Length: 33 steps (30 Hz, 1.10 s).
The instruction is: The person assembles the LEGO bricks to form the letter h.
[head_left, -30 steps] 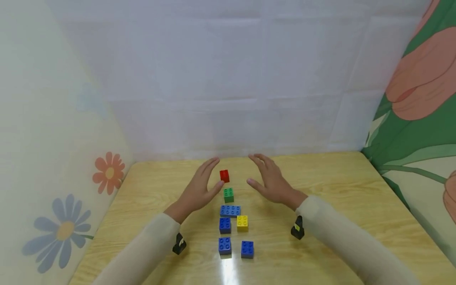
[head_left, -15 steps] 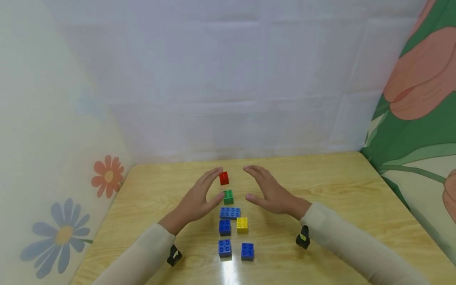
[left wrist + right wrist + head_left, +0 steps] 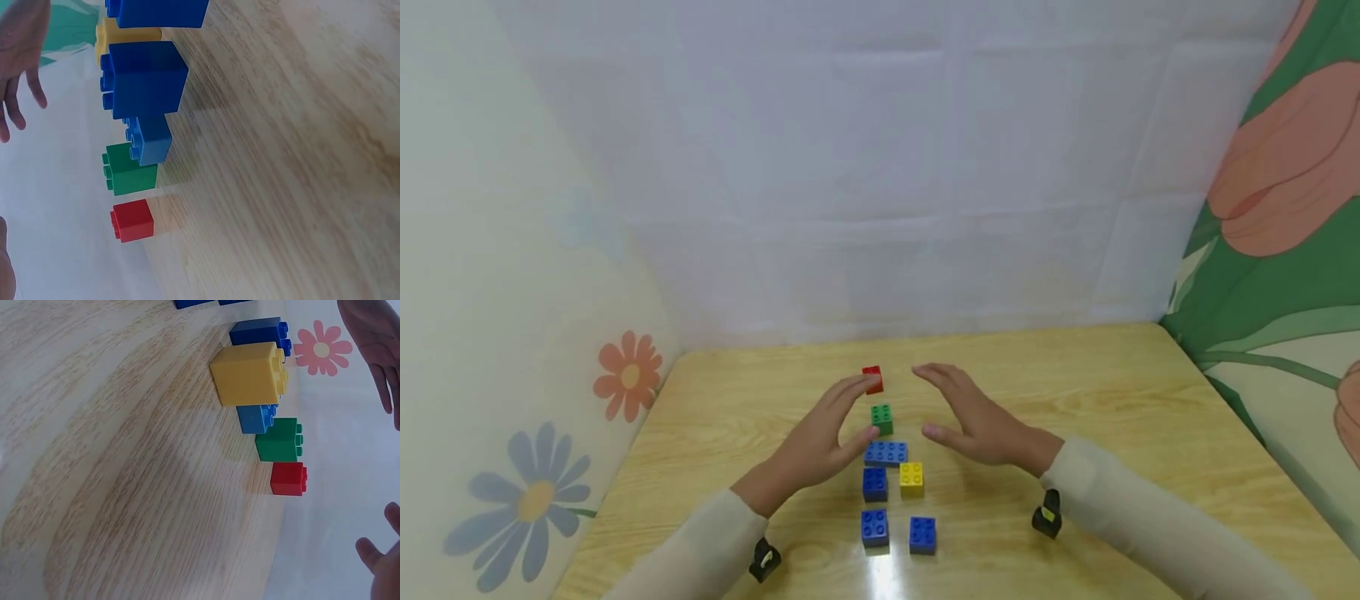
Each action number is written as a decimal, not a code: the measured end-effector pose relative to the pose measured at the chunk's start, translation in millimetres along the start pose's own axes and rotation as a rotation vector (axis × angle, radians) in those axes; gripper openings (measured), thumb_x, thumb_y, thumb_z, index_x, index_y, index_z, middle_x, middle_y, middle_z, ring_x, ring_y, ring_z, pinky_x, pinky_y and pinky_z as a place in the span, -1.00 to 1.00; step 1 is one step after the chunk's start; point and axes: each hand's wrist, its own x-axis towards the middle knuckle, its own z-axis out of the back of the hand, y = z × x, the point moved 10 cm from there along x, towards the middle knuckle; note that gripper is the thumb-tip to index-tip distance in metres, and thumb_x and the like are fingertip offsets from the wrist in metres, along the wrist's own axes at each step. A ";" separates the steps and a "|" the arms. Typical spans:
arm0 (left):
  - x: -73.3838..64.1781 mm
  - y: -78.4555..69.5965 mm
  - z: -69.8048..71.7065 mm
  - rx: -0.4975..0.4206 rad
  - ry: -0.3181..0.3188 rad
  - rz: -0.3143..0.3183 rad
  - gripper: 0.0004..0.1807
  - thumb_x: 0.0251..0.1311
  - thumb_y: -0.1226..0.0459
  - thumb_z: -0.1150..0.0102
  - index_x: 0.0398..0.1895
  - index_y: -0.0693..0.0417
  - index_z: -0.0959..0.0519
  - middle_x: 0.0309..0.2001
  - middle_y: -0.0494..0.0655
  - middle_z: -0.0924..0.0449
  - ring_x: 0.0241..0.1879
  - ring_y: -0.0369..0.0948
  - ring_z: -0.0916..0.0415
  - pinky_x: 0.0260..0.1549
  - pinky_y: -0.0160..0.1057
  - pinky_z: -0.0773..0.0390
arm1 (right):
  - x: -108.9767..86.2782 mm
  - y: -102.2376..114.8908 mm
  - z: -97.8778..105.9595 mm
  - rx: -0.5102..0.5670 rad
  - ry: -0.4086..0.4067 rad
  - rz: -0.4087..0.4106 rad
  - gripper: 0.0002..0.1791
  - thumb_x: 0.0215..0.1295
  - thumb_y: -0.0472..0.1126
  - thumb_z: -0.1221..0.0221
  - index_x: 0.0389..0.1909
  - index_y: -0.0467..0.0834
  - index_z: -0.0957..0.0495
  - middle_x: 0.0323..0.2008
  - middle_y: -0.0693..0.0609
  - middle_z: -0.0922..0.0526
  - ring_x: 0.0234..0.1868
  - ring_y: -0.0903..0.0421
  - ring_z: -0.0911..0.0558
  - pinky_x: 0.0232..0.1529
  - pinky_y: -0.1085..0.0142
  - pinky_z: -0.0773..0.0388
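My left hand hovers over the table left of a column of toy bricks, fingers extended and holding nothing. Its fingertips overlap the red brick in the head view. Opposite it, my right hand hovers with fingers extended, also holding nothing. Between and below the hands lie a green brick, a long light-blue brick, a dark-blue brick and a yellow brick. Nearer the person sit two more blue bricks, a left one and a right one.
The bricks stand apart or close together on a wood-grain table. A white cloth hangs behind its far edge. Flower-patterned panels border the left and right sides. A small black device hangs at the left wrist.
Both hands have come down the head view, nearer the person, still apart. The left fingertips now overlap the red brick in view. The bricks keep their arrangement; the view shifts slightly.
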 end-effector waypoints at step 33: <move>-40.4 -10.7 -30.8 -0.104 0.098 0.013 -0.44 0.24 0.14 -0.29 0.29 -0.10 -0.37 0.24 -0.27 -0.38 0.24 -0.25 -0.35 0.18 -0.03 -0.46 | -34.3 12.4 -29.5 0.088 0.096 0.082 -0.06 0.21 0.07 -0.32 0.50 0.09 0.00 0.37 0.11 -0.24 0.28 0.16 -0.34 0.21 0.09 -0.45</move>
